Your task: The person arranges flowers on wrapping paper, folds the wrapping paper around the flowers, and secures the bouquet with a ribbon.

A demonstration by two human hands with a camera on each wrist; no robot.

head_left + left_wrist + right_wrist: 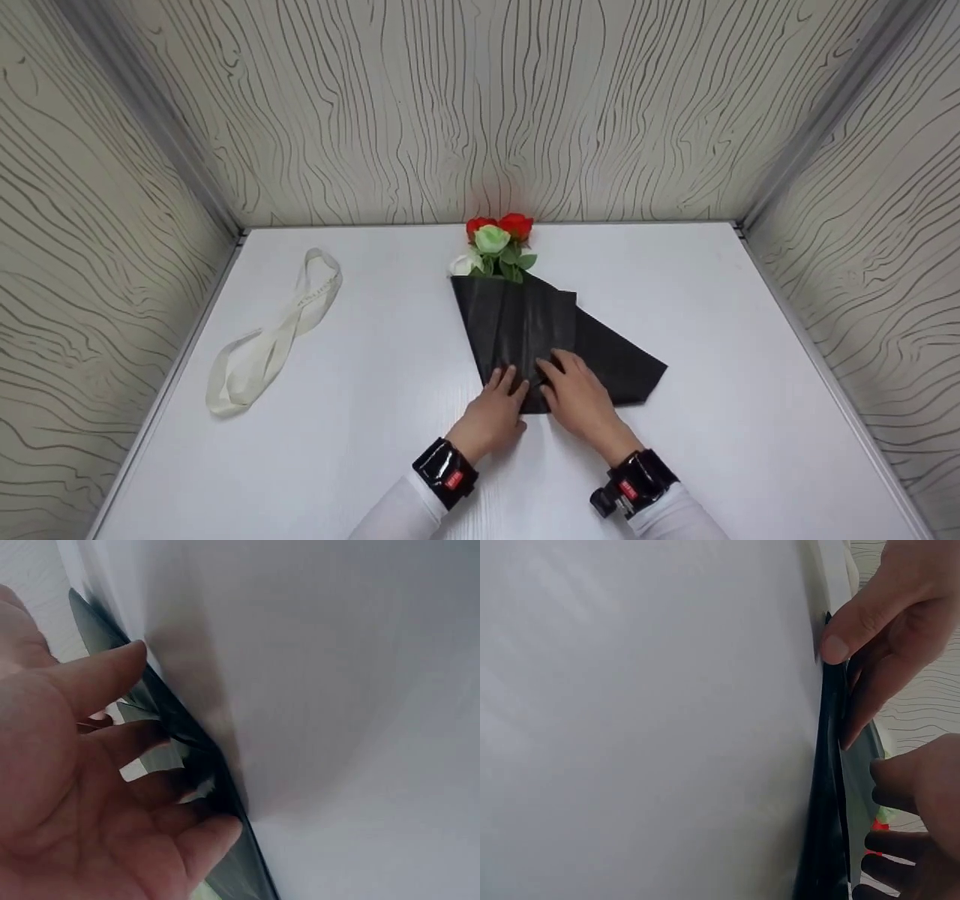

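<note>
A sheet of black wrapping paper [514, 319] lies on the table, folded around a bunch of artificial flowers whose stems are hidden inside. Red roses [516, 225], a pale green one [492, 238] and a white one [466, 264] stick out of its far end with green leaves. My left hand [489, 418] rests its spread fingers on the lower part of the wrap; its thumb is at the near edge in the right wrist view. To the right, my right hand [581, 397] touches the paper with loosely bent fingers. A loose flap [619, 367] spreads out beyond it.
A cream ribbon [281, 341] with faint lettering lies looped on the left of the white table [360, 465]. Wood-grain patterned panels [420, 112] stand at the back and both sides. Black straps with small devices circle both wrists.
</note>
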